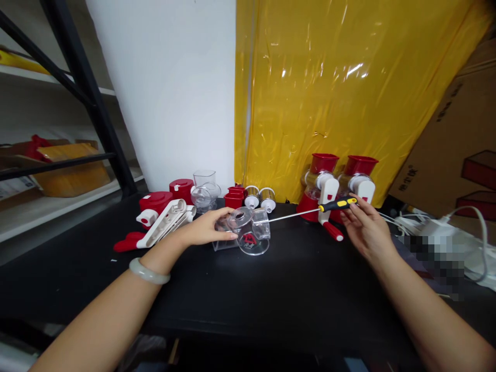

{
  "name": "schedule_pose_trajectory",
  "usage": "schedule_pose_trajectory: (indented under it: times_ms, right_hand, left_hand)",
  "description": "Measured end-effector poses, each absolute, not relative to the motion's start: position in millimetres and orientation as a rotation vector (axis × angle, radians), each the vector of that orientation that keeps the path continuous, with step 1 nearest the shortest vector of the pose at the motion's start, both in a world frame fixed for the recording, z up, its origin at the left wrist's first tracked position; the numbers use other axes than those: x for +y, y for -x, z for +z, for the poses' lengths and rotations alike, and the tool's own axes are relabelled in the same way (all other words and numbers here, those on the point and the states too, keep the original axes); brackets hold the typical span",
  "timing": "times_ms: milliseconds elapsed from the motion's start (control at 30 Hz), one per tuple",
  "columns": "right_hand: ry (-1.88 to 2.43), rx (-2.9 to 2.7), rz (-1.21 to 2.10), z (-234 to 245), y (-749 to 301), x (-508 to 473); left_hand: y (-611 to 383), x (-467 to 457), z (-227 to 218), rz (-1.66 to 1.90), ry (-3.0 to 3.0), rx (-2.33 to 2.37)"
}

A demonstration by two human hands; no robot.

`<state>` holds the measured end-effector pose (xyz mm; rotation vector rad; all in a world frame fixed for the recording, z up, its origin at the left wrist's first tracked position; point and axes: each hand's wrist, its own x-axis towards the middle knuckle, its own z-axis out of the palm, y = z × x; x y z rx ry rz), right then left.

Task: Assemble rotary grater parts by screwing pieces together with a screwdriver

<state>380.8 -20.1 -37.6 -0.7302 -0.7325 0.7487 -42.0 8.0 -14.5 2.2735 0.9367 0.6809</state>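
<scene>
Head view, seen remotely. Left hand: I have it clasping the clear plastic housing on the worktop. Right hand: gripping the handle end of the screwdriver. My judgement: brace the housing, keep the shaft aligned, press lightly. Screwdriver: long axis crosswise, shaft pointing left, handle slightly higher; tip contact unclear. Behind: red-and-white grinders.
</scene>
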Motion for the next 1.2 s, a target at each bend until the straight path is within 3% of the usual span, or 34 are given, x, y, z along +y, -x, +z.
schedule_pose_trajectory:
  times_ms: [1200]
  right_hand:
    - [0.652, -0.726, 0.759, -31.8, -376.7, -25.2]
  left_hand:
    - [40.9, 6.4, -13.2, 0.671, -2.269, 0.929]
